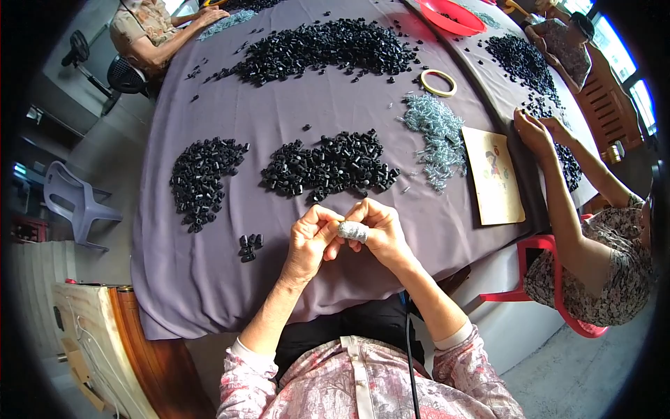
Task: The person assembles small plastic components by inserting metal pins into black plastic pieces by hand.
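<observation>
My left hand (307,241) and my right hand (384,234) meet just above the near part of the cloth-covered table. Both are closed in a pinch, fingertips together. A grey wrapping (354,231) covers what looks like my right thumb. Whatever lies between the fingertips is too small and hidden to name. Just beyond my hands is a pile of small black cylindrical pieces (331,167), with another black pile (202,178) to its left. A few black pieces (250,246) stand apart, left of my left hand. Small clear pieces (436,140) are heaped to the far right.
A tape roll (438,82) and a printed booklet (494,178) lie to the right. Farther off are a large black pile (321,52) and a red basin (453,15). Co-workers sit at right and far left; one's forearms (569,195) reach over the table's right side.
</observation>
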Motion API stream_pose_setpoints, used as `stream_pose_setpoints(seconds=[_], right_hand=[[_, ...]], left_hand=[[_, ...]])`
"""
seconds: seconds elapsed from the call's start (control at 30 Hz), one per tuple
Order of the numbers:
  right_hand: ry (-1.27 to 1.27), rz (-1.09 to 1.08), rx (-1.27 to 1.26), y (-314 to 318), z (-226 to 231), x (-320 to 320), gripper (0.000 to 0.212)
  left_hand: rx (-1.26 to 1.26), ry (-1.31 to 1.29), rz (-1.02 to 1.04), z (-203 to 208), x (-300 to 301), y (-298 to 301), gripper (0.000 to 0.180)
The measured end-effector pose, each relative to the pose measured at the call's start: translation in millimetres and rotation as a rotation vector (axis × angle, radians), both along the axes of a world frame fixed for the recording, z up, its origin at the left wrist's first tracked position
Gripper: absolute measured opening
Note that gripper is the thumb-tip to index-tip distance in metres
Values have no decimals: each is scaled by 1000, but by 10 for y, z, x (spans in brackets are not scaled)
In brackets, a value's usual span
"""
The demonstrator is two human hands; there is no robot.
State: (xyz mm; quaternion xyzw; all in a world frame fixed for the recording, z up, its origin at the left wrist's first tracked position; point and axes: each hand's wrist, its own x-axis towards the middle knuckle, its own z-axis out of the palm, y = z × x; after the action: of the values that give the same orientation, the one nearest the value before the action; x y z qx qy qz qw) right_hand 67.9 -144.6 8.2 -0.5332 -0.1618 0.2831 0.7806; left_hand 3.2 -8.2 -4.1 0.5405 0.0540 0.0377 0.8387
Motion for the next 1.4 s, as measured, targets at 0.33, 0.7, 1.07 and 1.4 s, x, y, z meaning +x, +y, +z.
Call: stream_pose_setpoints(seconds=[0.33, 0.7, 1.07, 1.4], right_hand=[[-15, 30, -28, -2, -1, -18, 24], [-101, 112, -109, -31, 52, 4, 27], [-73, 184, -88, -52, 12, 29, 25], [-83, 213, 28, -46, -2, -13, 20]], left_hand=[[9, 18, -74, 9, 1, 54, 7], [-163, 114, -37, 135, 32, -6, 25], [-93, 114, -117, 159, 21, 32, 25], [-130, 90, -132, 153, 4, 44, 36]])
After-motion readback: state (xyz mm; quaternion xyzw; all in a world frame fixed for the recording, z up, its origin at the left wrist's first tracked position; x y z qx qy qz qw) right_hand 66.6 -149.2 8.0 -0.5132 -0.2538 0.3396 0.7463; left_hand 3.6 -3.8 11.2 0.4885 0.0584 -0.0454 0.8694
